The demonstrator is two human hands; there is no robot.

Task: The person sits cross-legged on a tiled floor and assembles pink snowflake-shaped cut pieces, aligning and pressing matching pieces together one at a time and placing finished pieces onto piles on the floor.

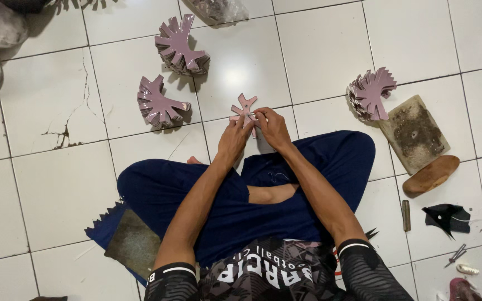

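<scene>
Both hands, left hand (233, 139) and right hand (273, 127), pinch the mauve cutout (244, 107); loosen either grip and it drops toward the twelve-o'clock floor tile (241, 67).

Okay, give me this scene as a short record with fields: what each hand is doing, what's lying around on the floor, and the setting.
setting: person seated cross-legged on a white tiled floor
left hand: grips the pink cut-out piece from the left
right hand: pinches the same piece from the right
stacks: three fanned piles of pink pieces
right side: stone block, wooden shoe form, black scrap
left side: grey slab on blue cloth
</scene>
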